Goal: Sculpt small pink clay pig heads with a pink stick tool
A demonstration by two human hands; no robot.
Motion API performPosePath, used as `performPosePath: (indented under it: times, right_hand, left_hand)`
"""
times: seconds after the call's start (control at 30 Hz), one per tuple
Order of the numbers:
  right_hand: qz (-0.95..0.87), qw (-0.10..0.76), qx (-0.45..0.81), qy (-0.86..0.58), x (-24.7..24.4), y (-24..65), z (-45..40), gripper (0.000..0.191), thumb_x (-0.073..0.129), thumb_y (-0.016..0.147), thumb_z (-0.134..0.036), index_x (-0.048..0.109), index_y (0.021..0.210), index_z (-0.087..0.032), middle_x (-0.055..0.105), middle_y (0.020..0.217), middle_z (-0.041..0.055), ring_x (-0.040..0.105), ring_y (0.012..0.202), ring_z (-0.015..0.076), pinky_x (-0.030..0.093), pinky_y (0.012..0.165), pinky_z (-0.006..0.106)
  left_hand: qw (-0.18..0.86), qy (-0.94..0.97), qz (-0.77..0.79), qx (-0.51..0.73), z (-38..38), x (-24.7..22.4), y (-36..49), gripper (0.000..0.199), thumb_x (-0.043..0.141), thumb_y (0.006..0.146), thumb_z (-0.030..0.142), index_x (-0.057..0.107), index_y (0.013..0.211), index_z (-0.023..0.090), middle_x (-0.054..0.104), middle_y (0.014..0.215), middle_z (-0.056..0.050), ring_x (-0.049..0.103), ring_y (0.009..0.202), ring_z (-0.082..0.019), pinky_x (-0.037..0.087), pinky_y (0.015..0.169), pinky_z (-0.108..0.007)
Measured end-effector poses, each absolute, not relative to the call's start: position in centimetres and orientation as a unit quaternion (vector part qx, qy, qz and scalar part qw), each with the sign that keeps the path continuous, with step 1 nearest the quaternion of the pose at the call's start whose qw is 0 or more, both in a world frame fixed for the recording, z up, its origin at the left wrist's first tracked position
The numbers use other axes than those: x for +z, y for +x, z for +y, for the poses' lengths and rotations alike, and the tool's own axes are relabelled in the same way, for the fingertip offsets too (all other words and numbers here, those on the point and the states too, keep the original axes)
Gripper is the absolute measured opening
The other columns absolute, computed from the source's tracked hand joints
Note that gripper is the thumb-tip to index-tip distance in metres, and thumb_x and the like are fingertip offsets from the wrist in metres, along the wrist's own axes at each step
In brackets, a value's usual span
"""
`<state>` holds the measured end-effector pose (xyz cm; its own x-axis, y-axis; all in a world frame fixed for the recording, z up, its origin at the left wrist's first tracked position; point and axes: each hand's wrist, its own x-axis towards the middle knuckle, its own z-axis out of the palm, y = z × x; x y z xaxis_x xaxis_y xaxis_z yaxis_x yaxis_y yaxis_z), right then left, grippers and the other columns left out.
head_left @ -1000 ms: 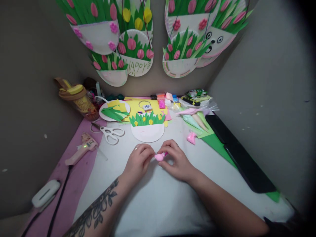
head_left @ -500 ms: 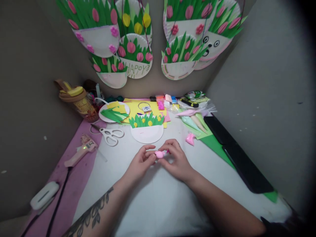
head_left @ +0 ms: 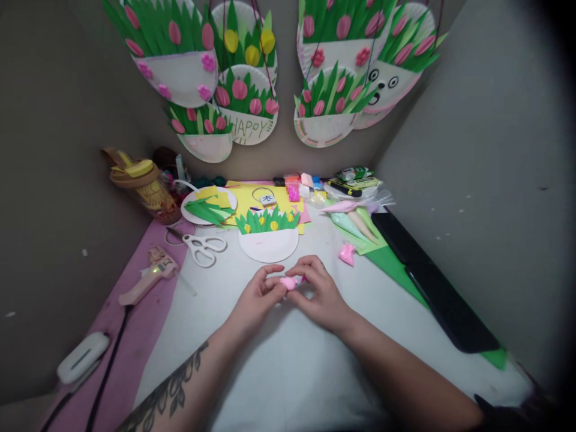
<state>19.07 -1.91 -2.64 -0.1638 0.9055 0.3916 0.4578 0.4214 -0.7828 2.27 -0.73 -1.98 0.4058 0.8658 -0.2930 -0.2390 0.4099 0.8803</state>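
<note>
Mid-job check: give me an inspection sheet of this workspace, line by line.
Surface: white covering, with purple covering at left.
Job's things: small pink piece; leafy craft plate beyond the hands.
Clutter: scissors and glue gun, left; pink bundle, right.
Hands: left hand holds the small pink piece; right hand beside it, grip unclear.
Cables: black cord from the glue gun, across the purple covering.
Surroundings: decorated plates hanging before a grey wall.

This is a small craft corner: paper plates (head_left: pixel 175 78) with paper tulips (head_left: pixel 240 90) hang against a grey wall (head_left: pixel 288 144) above a table (head_left: pixel 288 366) holding scissors (head_left: pixel 192 240), a glue gun (head_left: pixel 149 282), coloured paper (head_left: pixel 240 195) and small bright packets (head_left: pixel 293 193).
</note>
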Motion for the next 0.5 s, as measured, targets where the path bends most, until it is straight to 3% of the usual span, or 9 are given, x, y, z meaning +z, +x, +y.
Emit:
performPosePath:
  times: [0.4,0.5]
  right_hand:
    - [-0.717,0.440,0.267,-0.470,-2.50,19.05,-1.90,0.018,0.065,0.079,-0.019,0.060,0.096,-0.024,0.050,0.099,0.0053,0.055,0.096,0.0193,0.051,0.081,0.035]
    - [-0.715,0.431,0.274,-0.477,-2.57,19.04,-1.92,0.026,0.066,0.078,-0.020,0.060,0.103,-0.025,0.049,0.102,0.0056,0.055,0.098,0.0195,0.052,0.081,0.034]
  left_hand:
    - [0.738,0.380,0.398,0.391,-0.82,-1.76,2.51,0.057,0.078,0.070,0.035,0.051,0.118,0.021,0.073,0.095,-0.006,0.067,0.087,-0.018,0.046,0.084,-0.031]
    - [0.729,0.382,0.405,0.398,-0.78,-1.79,2.46,0.058,0.079,0.070,0.033,0.050,0.119,0.021,0.073,0.093,-0.004,0.066,0.087,-0.017,0.047,0.082,-0.030]
